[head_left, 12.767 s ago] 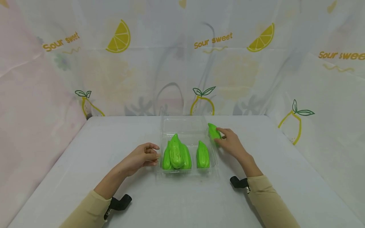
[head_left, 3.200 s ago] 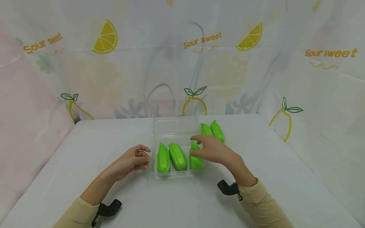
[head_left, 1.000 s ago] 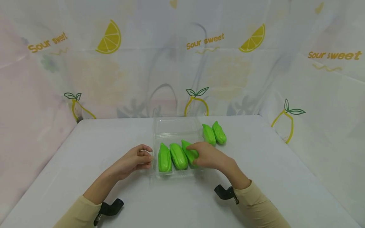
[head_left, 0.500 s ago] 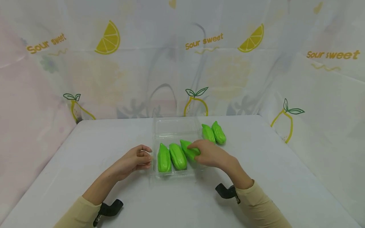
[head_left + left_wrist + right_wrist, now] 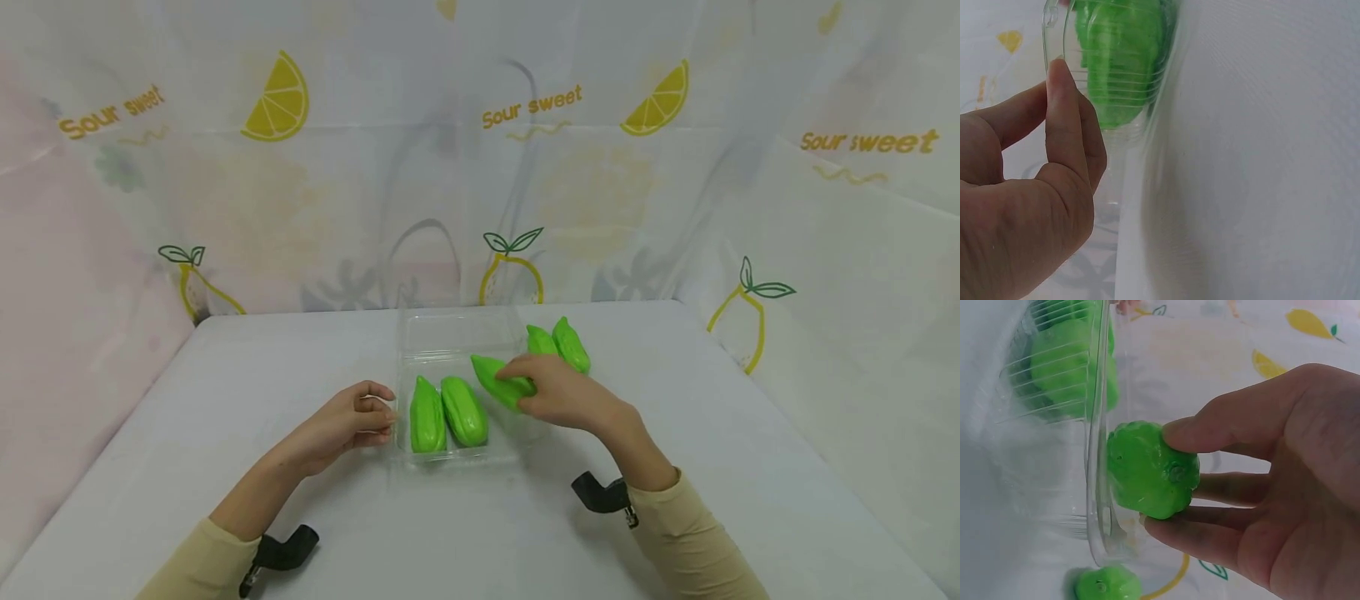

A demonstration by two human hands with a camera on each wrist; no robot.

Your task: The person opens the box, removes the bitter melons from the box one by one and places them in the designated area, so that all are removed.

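Observation:
A clear plastic clamshell box (image 5: 450, 457) stands lid-up on the table, its hinged lid (image 5: 457, 332) leaning back. My left hand (image 5: 333, 429) pinches the box's left rim between thumb and fingers, as the left wrist view shows. Inside, on the left, two bright green ribbed bitter melons lie side by side: a pointed one (image 5: 427, 417) and a rounder-ended one (image 5: 464, 412). My right hand (image 5: 566, 392) grips a third bitter melon (image 5: 495, 382) over the box's right part, tilted with its tip to the back left. In the right wrist view this melon (image 5: 1150, 469) is at rim height.
Two more bitter melons lie on the white table just right of the lid, one (image 5: 540, 340) partly behind my right hand and one (image 5: 572, 345) beside it. A lemon-printed cloth (image 5: 360, 208) walls the back and sides. Each wrist carries a black camera mount (image 5: 600, 493).
My right hand has lifted the third bitter melon from the box's right part, moving it up and back while turning it more sideways. My left hand stays at the left rim.

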